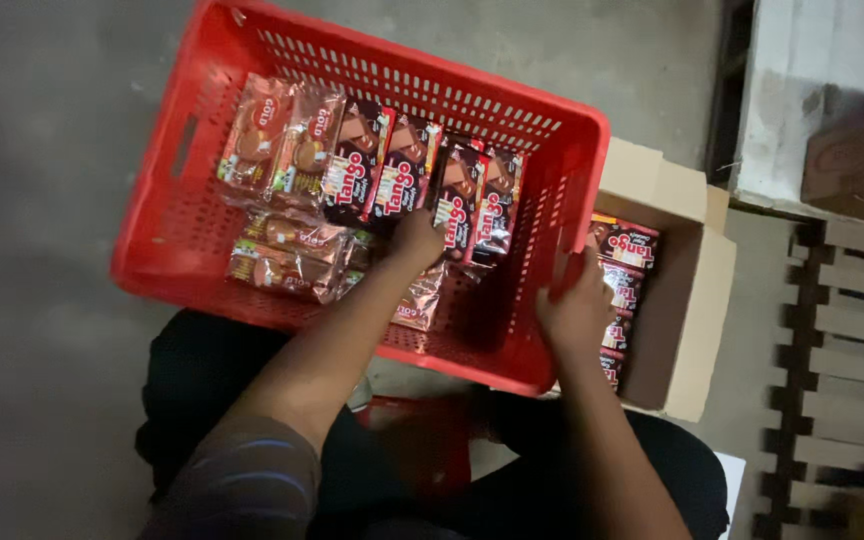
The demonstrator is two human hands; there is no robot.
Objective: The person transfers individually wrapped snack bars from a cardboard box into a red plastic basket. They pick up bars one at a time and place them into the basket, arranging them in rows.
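Note:
A red plastic crate (167, 215) sits on the floor in front of me, holding a row of dark red snack packets (407, 180) and some brown-gold packets (282, 140) at the left. My left hand (417, 240) reaches into the crate and rests on the dark packets near the middle; whether it grips one I cannot tell. My right hand (577, 305) is at the crate's right edge, over an open cardboard box (692, 290) with more dark red packets (627, 250), fingers on the packets there.
More brown-gold packets (287, 260) lie on the crate's floor at lower left. A slatted wooden pallet (852, 330) lies at the right, a white block (812, 90) at upper right. Grey concrete floor surrounds the crate. My knees are below the crate.

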